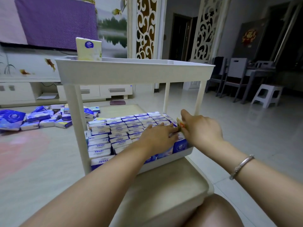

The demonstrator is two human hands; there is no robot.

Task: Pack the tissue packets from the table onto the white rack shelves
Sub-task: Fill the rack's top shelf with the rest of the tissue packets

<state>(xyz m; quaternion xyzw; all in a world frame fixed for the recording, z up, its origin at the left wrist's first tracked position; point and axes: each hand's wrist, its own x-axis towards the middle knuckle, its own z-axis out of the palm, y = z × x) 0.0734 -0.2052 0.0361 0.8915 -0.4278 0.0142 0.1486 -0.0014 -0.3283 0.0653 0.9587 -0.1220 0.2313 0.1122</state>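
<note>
Blue-and-white plastic tissue packets (114, 131) are packed in rows on the white plastic rack (131, 71)'s middle shelf. They're pressed flat by the left hand (158, 136), fingers straight; a small yellow packet (180, 125) at 3 o'clock is pinched by the right hand (201, 126).

— What sort of place is this?
— A home, a living room that opens onto a dining corner. A low white TV cabinet (91, 92) runs along the far left wall under a screen draped in purple cloth (54, 22), with a painted lake mural (113, 28) beside it.
— And on the right?
— Grey dining chairs (232, 76) at a table, a white step stool (266, 97), carved white lattice panels (146, 27), and a glossy tiled floor (229, 128).
</note>
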